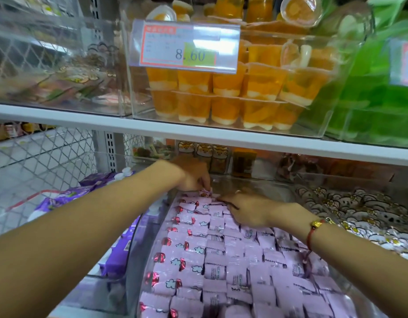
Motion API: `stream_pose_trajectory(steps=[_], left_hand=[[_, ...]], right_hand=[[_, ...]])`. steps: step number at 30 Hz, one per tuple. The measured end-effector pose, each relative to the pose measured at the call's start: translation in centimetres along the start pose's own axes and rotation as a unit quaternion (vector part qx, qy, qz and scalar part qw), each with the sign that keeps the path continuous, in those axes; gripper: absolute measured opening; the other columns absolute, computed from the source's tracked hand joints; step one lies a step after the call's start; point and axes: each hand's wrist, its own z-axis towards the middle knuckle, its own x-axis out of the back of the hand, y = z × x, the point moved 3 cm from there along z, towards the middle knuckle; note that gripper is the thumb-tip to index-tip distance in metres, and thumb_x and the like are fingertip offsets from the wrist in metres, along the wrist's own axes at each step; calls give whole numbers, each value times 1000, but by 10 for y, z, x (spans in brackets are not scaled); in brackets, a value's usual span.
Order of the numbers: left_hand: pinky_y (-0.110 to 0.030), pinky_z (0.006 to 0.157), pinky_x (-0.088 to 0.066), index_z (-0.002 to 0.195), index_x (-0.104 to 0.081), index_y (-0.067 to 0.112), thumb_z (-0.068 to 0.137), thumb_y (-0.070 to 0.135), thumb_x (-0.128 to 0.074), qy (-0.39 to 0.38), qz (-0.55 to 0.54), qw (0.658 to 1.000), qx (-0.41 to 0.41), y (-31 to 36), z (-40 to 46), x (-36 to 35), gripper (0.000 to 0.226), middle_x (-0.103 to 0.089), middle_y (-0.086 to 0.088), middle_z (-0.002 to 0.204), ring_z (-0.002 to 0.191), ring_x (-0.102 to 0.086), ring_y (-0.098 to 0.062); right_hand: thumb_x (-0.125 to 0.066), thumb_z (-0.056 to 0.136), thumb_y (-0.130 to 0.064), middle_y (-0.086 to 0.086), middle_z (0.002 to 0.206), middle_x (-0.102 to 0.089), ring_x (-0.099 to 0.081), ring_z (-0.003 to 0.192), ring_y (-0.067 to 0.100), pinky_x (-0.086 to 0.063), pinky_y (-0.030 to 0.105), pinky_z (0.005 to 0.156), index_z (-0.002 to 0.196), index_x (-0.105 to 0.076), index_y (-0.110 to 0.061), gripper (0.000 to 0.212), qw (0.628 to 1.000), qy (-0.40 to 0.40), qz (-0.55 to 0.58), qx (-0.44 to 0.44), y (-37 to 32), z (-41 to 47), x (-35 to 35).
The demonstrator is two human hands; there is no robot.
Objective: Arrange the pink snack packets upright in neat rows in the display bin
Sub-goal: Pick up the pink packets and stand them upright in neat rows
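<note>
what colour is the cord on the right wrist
Red, with a gold charm: the bracelet on the right wrist, clear in the head view.

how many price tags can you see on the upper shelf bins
2. One price tag, reading 8.60, hangs on the clear bin of orange jelly cups; another is cut off at the right edge on the green bin. Others may be out of view.

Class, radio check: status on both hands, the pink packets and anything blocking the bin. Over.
Left hand pinching a pink packet at the bin's far end. Right hand flat, pressing the pink rows. Clear bin mostly filled. Nothing in the way.
</note>
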Motion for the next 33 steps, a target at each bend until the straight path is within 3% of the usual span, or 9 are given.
stream_pose_trajectory(steps=[4,7,10,13,17,23,27,30,33], left_hand=[[-22,85,-46,123,-62,28,97,14,-46,20,-87,996,23,-1,-17,-6,33,-59,1,128,104,-58,-16],[-10,53,-41,127,-55,31,92,18,-54,192,-176,964,60,-4,-52,-7,37,-60,8,94,71,-58,-6],[-21,67,-49,122,-55,36,86,28,-64,330,-245,900,149,-1,-94,-13,38,-61,11,92,85,-64,-14],[-31,90,-49,115,-59,28,81,27,-70,298,-343,873,178,12,-123,-29,35,-66,12,95,97,-63,-14],[-30,90,-50,124,-58,30,85,31,-61,296,-237,904,196,21,-143,-29,40,-70,15,103,101,-64,-11],[-35,88,-51,107,-69,27,86,24,-56,283,-210,915,196,20,-148,-26,25,-71,7,108,100,-66,-20],[-35,82,-52,95,-71,22,86,28,-55,285,-191,920,191,16,-147,-30,18,-73,2,99,92,-66,-22],[-37,83,-52,94,-70,19,86,28,-54,266,-191,927,181,15,-147,-30,20,-72,1,100,93,-66,-23],[-28,90,-50,103,-72,25,83,28,-59,243,-237,925,171,8,-147,-27,23,-72,8,104,96,-67,-12]], right_hand=[[-33,97,-12,10,118,-55,-56,96,24,-43,28,78,139,-43,-23,44,1000,27,3,-9,-3,-5,1],[-35,98,-15,4,102,-58,-57,88,22,-45,27,73,128,-51,-19,34,992,113,50,-5,-7,-6,4],[-42,98,-20,10,110,-63,-59,87,25,-49,32,74,127,-49,-18,30,974,208,94,-8,-10,6,5],[-54,94,-26,7,105,-64,-58,78,21,-45,29,64,125,-45,-19,33,963,206,165,-49,-14,30,-3],[-55,94,-30,-2,93,-62,-54,56,9,-39,18,46,124,-47,-24,31,958,155,226,-81,-14,45,-13],[-50,96,-24,14,115,-58,-57,96,29,-49,36,77,129,-44,-18,33,978,197,73,11,-11,39,12],[-50,96,-28,12,114,-59,-58,96,32,-50,43,82,128,-46,-20,34,985,170,-28,14,-9,40,9],[-52,95,-34,8,95,-68,-62,84,28,-52,40,75,105,-62,-18,21,981,193,34,4,-9,43,-2],[-37,96,-51,-1,62,-62,-60,56,17,-51,30,59,83,-65,-19,44,984,151,90,-37,-4,47,2]])
